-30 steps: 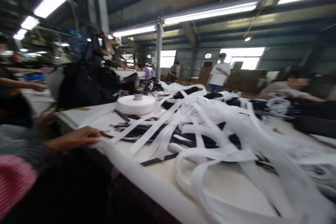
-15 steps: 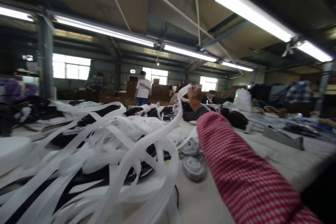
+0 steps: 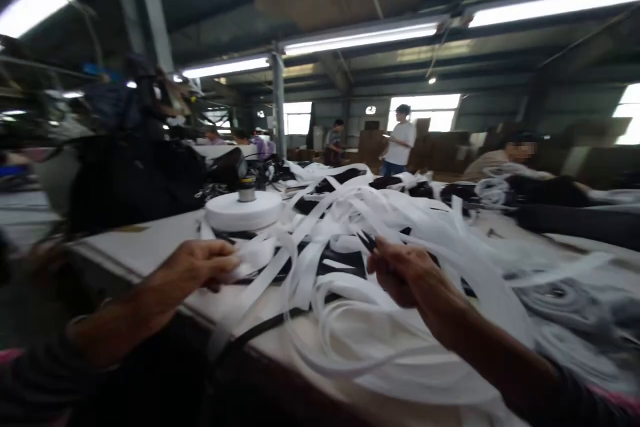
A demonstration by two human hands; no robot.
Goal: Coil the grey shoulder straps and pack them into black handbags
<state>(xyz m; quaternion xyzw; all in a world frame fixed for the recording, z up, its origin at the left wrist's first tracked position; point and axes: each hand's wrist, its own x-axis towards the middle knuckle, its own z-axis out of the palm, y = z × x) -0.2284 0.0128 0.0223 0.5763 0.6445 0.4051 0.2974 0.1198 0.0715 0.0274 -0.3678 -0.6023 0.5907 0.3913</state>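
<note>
Our left hand (image 3: 193, 271) pinches white tape (image 3: 260, 255); our right hand (image 3: 405, 273), at three o'clock, grips small dark scissors (image 3: 369, 243). We judge the tape light, limp and tangle-prone, best pinched flat near its end.

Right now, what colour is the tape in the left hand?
White. The tape in the left hand shows best in the head view.

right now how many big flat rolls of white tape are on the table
1. The roll of white tape lies flat on the table beyond the left hand, left of the loose white strips. More may be hidden under that pile.
</note>
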